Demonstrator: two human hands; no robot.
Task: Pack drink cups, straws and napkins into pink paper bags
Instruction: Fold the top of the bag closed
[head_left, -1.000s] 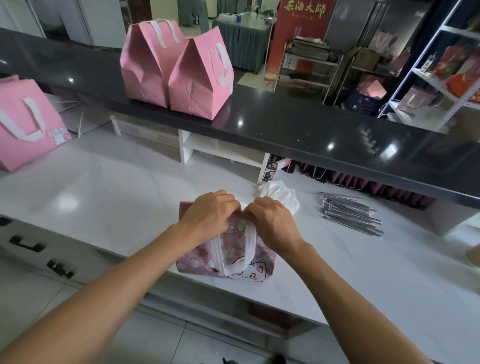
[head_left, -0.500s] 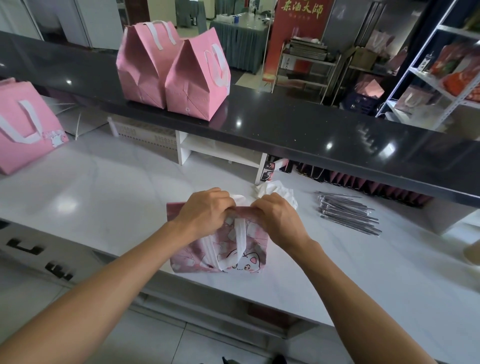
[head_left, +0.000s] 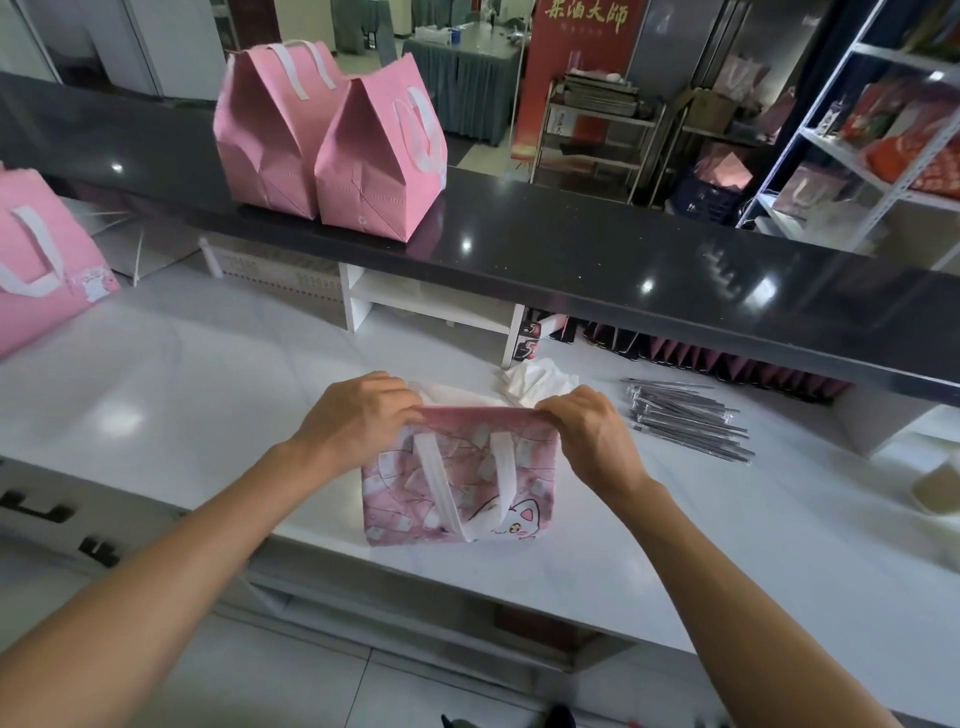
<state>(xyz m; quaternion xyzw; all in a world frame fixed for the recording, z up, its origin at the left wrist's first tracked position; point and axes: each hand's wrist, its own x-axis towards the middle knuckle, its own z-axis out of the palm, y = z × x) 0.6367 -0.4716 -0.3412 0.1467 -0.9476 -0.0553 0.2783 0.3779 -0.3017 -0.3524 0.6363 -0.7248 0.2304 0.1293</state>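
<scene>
Head view: a pink paper bag (head_left: 460, 483) on the white bench (head_left: 182, 384) is pinched at its rim by the left hand (head_left: 358, 421) and right hand (head_left: 592, 434); uneven pulling may tear it.

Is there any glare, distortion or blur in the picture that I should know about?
Head view: bright spots of glare sit on the black counter and a soft one on the white worktop; the wide lens bends the counter edge and the shelves; the bag and both hands are sharp, while the room behind is dimmer.
</scene>
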